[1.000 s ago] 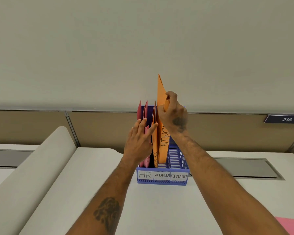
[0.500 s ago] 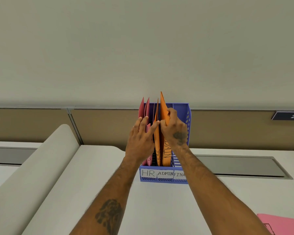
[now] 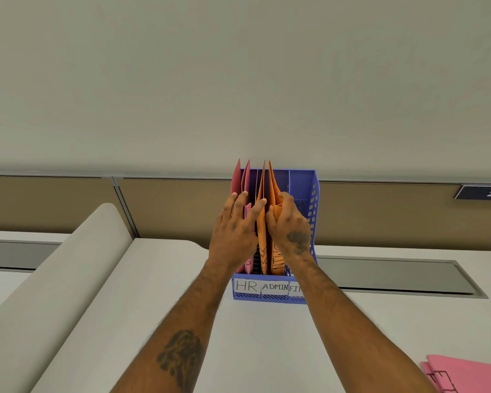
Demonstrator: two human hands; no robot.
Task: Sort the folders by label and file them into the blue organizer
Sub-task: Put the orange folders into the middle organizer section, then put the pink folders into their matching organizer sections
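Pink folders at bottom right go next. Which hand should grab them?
Right hand, likely. The pink folders lie on the desk on its side; the left hand would have to cross over and is bracing the filed folders.

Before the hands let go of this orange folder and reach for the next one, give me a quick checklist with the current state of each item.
1. Orange folder in the ADMIN slot, beside the other orange folder: ok.
2. Folder seated on the slot floor: cannot tell, the bottom is hidden.
3. Right hand released: not ok, it grips the folder's edge.
4. Left hand holding the red folders back in the HR slot: ok.
5. Third slot of the blue organizer free: ok, nothing visible in it.
6. Next folders at hand: ok, pink folders lie lower right on the desk.
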